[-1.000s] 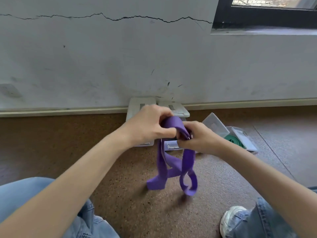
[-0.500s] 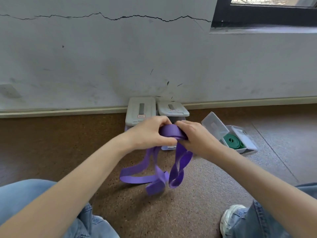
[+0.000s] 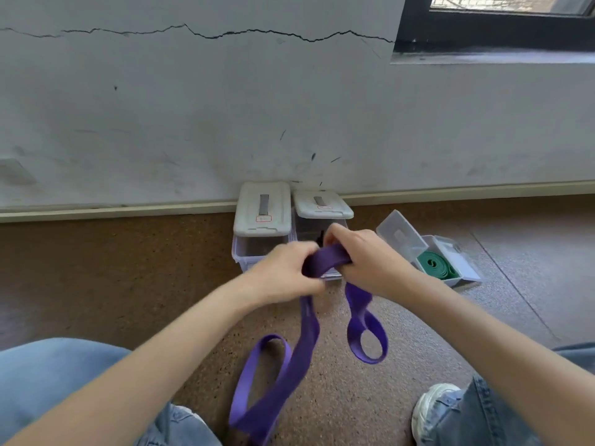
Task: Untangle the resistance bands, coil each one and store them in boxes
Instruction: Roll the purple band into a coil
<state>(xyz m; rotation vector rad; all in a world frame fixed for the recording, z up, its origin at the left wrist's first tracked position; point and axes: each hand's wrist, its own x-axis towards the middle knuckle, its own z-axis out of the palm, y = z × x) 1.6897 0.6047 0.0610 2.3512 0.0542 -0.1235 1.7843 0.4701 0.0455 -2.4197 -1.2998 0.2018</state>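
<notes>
A purple resistance band [image 3: 299, 352] hangs from both my hands above the brown floor. My left hand [image 3: 283, 272] grips its upper part, and my right hand [image 3: 367, 259] holds the same folded stretch from the right. One long loop trails down to the floor near my left knee. A shorter twisted loop dangles below my right hand. A green band [image 3: 434, 263] lies coiled in an open clear box [image 3: 463, 268] at the right. Two clear boxes with white lids [image 3: 262, 214] [image 3: 322, 207] stand against the wall behind my hands.
A grey cracked wall with a pale baseboard [image 3: 96, 210] runs across the back. A dark window frame [image 3: 495, 30] sits at the top right. My jeans-clad knees and a white shoe [image 3: 431, 410] frame the bottom of the view.
The hanging loops have swung and dropped lower: one long loop now reaches the floor at my left knee, a short one hangs at the right. Both hands kept their hold.
</notes>
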